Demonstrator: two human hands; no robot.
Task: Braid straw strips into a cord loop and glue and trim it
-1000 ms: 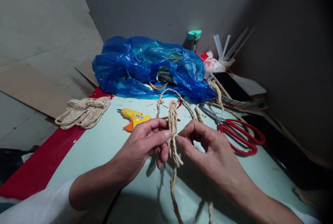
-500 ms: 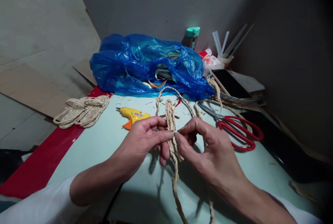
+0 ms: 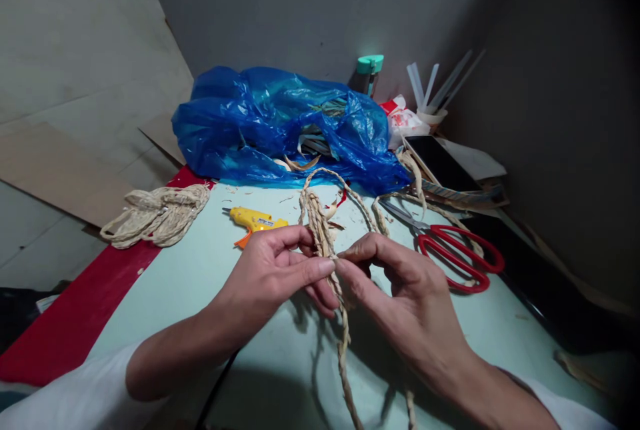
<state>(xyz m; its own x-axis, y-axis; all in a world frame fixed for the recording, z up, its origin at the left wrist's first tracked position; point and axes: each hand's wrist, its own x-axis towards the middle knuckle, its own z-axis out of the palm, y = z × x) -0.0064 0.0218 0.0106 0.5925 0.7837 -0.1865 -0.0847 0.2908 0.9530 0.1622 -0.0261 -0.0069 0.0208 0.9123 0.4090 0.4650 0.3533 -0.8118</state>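
A folded bundle of pale twisted straw cord (image 3: pixel 321 220) stands between my hands, with one strand trailing down towards me. My left hand (image 3: pixel 280 267) is closed round the bundle, its thumb pressed on the front. Thumb and forefinger of my right hand (image 3: pixel 400 283) pinch at the same spot on the bundle's right side. What lies right between those fingertips is mostly hidden, but it appears to be cord. Behind the bundle a loop of the same cord arches over the table and runs to the right.
A yellow glue gun (image 3: pixel 255 220) lies left of my hands, red-handled scissors (image 3: pixel 460 257) at the right. Further left is a coiled cord hank (image 3: pixel 160 213). A blue plastic bag (image 3: pixel 280 127) fills the back. A phone (image 3: pixel 443 162) and a cup of glue sticks (image 3: pixel 433 115) are back right.
The top of the cord bundle has tilted to the left, and its trailing strand has shifted slightly right. Both hands keep their grip at nearly the same place.
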